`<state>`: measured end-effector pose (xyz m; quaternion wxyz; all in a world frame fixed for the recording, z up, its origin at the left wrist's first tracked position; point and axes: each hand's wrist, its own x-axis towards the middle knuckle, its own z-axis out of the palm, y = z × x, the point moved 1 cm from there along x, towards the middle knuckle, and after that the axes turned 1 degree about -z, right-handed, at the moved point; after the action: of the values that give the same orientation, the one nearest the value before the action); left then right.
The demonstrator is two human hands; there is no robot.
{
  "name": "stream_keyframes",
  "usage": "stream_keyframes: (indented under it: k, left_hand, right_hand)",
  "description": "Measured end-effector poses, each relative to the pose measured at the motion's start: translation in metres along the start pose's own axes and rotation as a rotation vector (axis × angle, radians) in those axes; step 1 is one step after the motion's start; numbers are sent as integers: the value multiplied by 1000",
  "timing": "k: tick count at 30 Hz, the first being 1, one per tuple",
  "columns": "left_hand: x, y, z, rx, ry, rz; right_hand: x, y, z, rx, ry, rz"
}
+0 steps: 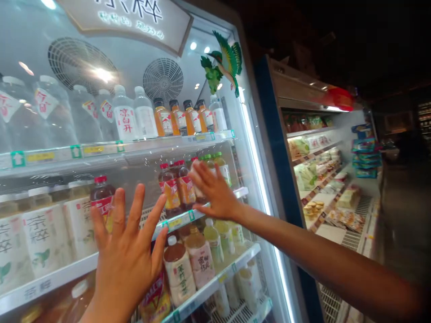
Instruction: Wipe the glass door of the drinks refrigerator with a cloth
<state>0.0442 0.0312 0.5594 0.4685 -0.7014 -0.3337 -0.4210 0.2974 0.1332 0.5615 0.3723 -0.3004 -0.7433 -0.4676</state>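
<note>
My left hand is raised with its fingers spread, holding nothing. It is in front of the middle shelf, overlapping a dark bottle with a red cap and near white-labelled tea bottles. My right hand reaches in from the right, fingers apart and grasping nothing. Behind its fingers stand red-capped bottles with orange labels and green-capped bottles. Whether either hand touches the glass front of the drinks fridge I cannot tell.
Clear water bottles and amber bottles with dark caps line the upper shelf. Lower down are brown tea bottles. A green bird decoration is at the upper right. Beyond stands an open chilled case with packed food.
</note>
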Motion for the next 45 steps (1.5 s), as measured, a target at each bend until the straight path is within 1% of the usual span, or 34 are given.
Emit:
stream_keyframes:
  k: [1, 2, 3, 4, 6, 7, 8, 9, 11, 12, 13, 14, 16, 17, 18, 19, 21, 22, 23, 24, 27, 28, 29, 30, 32, 33, 34, 35, 38, 39, 40, 43, 44, 45]
  left_hand:
    - [11, 14, 11, 8, 8, 14]
    - [23, 28, 23, 18, 12, 29]
    - [33, 42, 34, 28, 12, 40]
    - [43, 55, 45, 39, 9, 45]
    - [61, 78, 65, 62, 2, 47]
    - [68, 88, 74, 75, 1, 48]
    - [76, 97, 82, 87, 3, 51]
    - [83, 105, 88, 100, 7, 58]
    - [95, 116, 99, 132, 17, 71]
    - [100, 120, 102, 149, 18, 74]
    - [104, 123, 105, 165, 16, 77]
    - [108, 124, 107, 181, 13, 81]
    - [114, 124, 107, 216, 0, 95]
    - [116, 121, 105, 238, -5, 104]
    - [118, 118, 102, 263, -6, 112]
    - [119, 115, 99, 288, -6, 118]
    - [119, 106, 89, 336, -8, 115]
    - [119, 102, 84, 358, -15, 105]
    - [117, 96, 78, 378, -27, 88]
    - [115, 91, 72, 397, -42, 67]
    - [104, 70, 51, 452, -80, 8]
    - [99, 62, 44, 472, -84, -8]
    - [95, 52, 37, 491, -85, -27]
    - [90, 43, 30, 509, -81, -48]
    - [82, 23, 17, 529, -71, -99]
    - [79, 14, 12, 530, -67, -120]
    - [76, 6, 7, 527, -66, -134]
    - [73, -2, 3, 522, -68, -143]
    - [67, -23, -9, 504, -61, -138]
    - [65, -30, -13, 499, -54, -133]
    - [63, -38, -16, 496, -46, -129]
    - [53, -63, -28, 485, -29, -112]
    - [48, -72, -32, 478, -32, -105]
    - [43, -81, -36, 469, -38, -98]
  right_hand:
    - [-2, 26, -2, -18, 61, 177]
    - [-5, 49, -3, -27, 114, 296]
    - [-9, 66, -4, -20, 143, 330]
    - [-14, 78, -4, 1, 139, 272]
    - [-28, 94, -4, 62, 64, -14]
    - [-36, 102, -4, 81, 37, -127]
    - [-42, 111, -4, 89, 38, -159]
    - [-48, 122, -4, 86, 72, -101]
    - [-55, 142, -5, 78, 182, 140]
    - [-57, 149, -6, 86, 216, 211]
    - [-58, 153, -6, 104, 218, 191]
    - [-59, 155, -6, 127, 193, 84]
    - [-55, 158, -7, 158, 113, -221]
    - [-49, 163, -9, 157, 96, -308]
    - [-41, 171, -10, 148, 107, -314]
    - [-31, 180, -12, 138, 142, -241]
    - [-8, 193, -15, 134, 243, -3]
    - [2, 192, -16, 144, 277, 63]
    - [10, 185, -16, 163, 286, 54]
    - [16, 173, -16, 186, 270, -28]
    - [28, 133, -16, 235, 172, -460]
    - [36, 127, -18, 231, 164, -525]
    - [47, 126, -19, 220, 177, -514]
    - [61, 128, -21, 208, 206, -429]
    - [90, 133, -25, 202, 266, -166]
    - [101, 130, -26, 206, 283, -85]
    - [109, 122, -27, 212, 284, -76]
    - [113, 108, -27, 218, 272, -134]
    - [118, 55, -25, 226, 207, -445]
    - [122, 41, -24, 226, 199, -470]
    - [127, 30, -23, 225, 204, -434]
    - [149, 11, -23, 218, 258, -180]
    - [154, 4, -23, 217, 257, -154]
    - [159, -5, -23, 217, 240, -185]
